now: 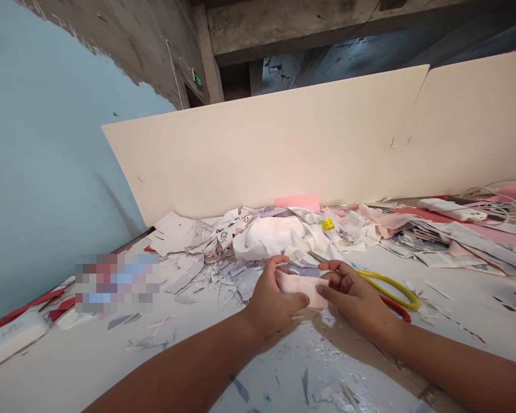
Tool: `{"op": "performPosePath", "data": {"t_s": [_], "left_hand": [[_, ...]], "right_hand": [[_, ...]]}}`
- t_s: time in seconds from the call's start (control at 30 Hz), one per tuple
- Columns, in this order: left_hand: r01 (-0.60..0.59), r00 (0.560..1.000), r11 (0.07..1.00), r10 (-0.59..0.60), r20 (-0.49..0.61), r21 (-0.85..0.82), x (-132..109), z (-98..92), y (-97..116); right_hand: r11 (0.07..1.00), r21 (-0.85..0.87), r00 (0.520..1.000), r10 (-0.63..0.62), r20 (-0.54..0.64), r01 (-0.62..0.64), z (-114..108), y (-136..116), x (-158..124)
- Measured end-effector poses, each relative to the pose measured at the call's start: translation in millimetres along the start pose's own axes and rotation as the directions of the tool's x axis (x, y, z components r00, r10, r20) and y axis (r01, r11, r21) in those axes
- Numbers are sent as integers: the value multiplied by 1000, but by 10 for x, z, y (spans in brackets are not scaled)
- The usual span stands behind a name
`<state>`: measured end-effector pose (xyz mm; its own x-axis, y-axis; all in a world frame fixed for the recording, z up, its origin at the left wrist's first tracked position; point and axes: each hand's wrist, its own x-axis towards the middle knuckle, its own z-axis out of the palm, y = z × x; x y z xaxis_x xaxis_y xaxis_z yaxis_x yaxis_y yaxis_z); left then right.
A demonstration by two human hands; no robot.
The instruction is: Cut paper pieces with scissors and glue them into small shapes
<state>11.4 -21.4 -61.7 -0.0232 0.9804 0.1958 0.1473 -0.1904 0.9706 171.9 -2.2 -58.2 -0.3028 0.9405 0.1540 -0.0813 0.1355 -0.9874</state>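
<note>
A small pale pink piece of paper [303, 287] is held between both hands just above the white table [90, 355]. My left hand [273, 298] pinches its left end, thumb on top. My right hand [350, 289] grips its right end with curled fingers. Scissors with yellow and red handles [391, 289] lie on the table right behind my right hand, their blades pointing left behind the paper.
A heap of cut paper and white scraps [275, 235] lies beyond the hands. A tall cream board [305, 137] stands along the table's far edge. Papers and white cables [464, 215] spread at the right. A white box [8, 338] sits at the left edge.
</note>
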Motion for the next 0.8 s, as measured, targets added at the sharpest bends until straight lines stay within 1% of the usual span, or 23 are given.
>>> {"op": "performPosePath", "data": {"t_s": [0.1,0.27,0.37,0.53,0.67,0.8], "left_hand": [[1,1000,1000,-1,-9,-3,2,3,6],[3,999,1000,-3,-46,10,-4,2,19],[-9,998,1000,9,-55,-12,-2,2,19],[-2,999,1000,1,-33,-28,8,2,18],[2,999,1000,-3,-41,-4,2,5,45],[-5,999,1000,5,-43,-7,-7,9,62]], "right_hand": [[1000,-3,1000,23,-6,-23,0,2,-1],[998,-65,1000,9,11,-9,-26,46,-10],[999,-47,999,-11,38,12,-29,60,-7],[1000,-25,999,4,48,-3,-20,77,3],[1000,-7,996,30,80,-30,-13,90,-10],[999,46,991,20,130,-26,-3,84,-22]]}}
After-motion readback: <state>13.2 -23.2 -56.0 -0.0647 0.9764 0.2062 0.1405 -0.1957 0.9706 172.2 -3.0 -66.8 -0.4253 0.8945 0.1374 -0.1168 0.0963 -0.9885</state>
